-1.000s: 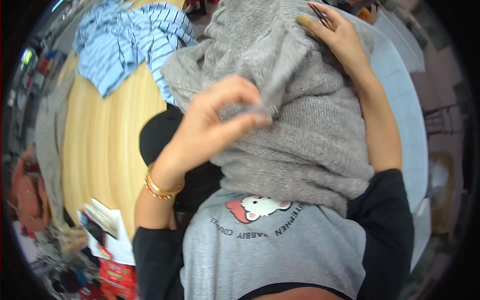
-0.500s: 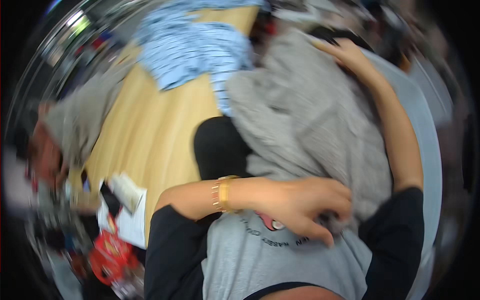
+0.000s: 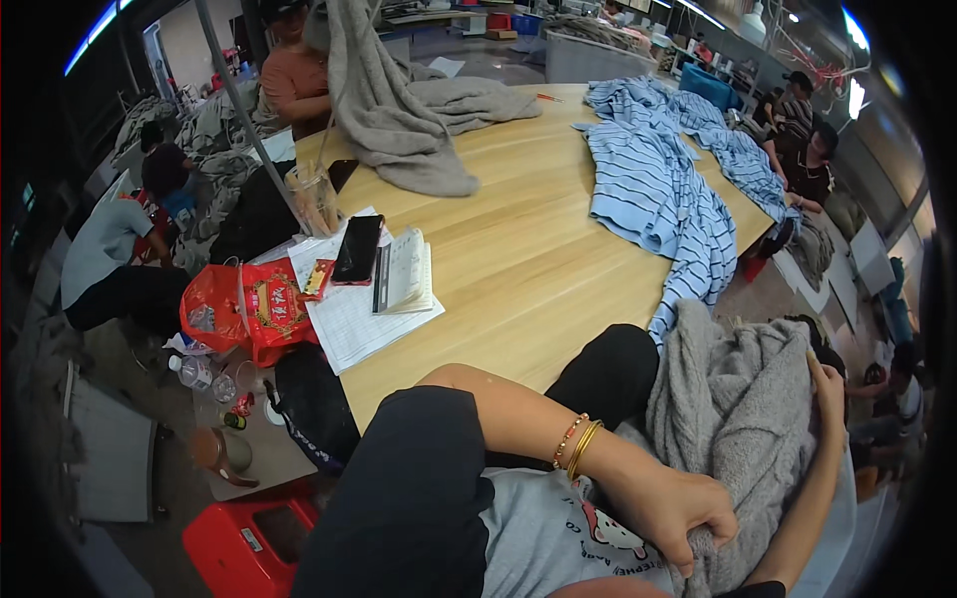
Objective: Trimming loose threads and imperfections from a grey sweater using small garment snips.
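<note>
A bulky grey knit garment (image 3: pixel 733 399) lies heaped over my lap and the table's near right edge. My left hand (image 3: pixel 688 513), with a gold bangle and a beaded bracelet at its wrist, is closed on the near end of this knit, fingers curled into a fold. On the far right side, my right hand (image 3: pixel 825 394) holds the garment's outer edge; part of its grip is hidden by the cloth. Beside the pile, a blue striped knit (image 3: pixel 638 189) is spread across the right part of the wooden table (image 3: pixel 478 259).
Another grey knit (image 3: pixel 399 130) is held up by a person (image 3: pixel 294 80) across the table. At the left lie a phone (image 3: pixel 357 249), an open notebook (image 3: pixel 407 274), papers and a red bag (image 3: pixel 269 309). A red stool (image 3: pixel 249 538) stands below; a pale tub (image 3: pixel 832 528) is at my right.
My view has swung left and up, so the garment and both hands now sit lower and farther right. My left hand has closed on the knit's near end.
</note>
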Tool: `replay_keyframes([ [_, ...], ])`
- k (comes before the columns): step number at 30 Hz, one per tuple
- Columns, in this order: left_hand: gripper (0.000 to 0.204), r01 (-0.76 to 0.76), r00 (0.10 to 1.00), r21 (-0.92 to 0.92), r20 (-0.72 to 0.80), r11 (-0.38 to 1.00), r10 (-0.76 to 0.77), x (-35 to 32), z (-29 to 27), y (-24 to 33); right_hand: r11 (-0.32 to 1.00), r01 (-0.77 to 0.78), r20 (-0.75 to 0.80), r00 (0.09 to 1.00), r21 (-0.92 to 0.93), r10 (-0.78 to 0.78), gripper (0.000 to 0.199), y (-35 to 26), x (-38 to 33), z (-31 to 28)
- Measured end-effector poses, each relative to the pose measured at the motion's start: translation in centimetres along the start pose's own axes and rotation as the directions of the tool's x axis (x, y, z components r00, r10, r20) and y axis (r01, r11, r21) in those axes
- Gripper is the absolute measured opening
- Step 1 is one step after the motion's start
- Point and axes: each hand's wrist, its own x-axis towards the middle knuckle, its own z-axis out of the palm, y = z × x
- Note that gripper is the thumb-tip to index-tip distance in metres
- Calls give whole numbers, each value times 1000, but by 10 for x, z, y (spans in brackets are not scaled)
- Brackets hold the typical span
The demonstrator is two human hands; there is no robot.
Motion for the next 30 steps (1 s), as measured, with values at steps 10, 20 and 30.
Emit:
replay_keyframes([
  [10,32,-145,927,95,-335,985,168,-18,-40,2,854,-241,225,963,460,151,12,-21,-20,-17],
  [20,31,-79,912,222,-377,972,160,-41,-42,0,962,-193,112,978,195,174,39,7,4,-4],
  [30,19,0,524,7,-852,1000,6,-61,-112,-37,759,573,-307,815,309,-491,30,8,98,-65],
])
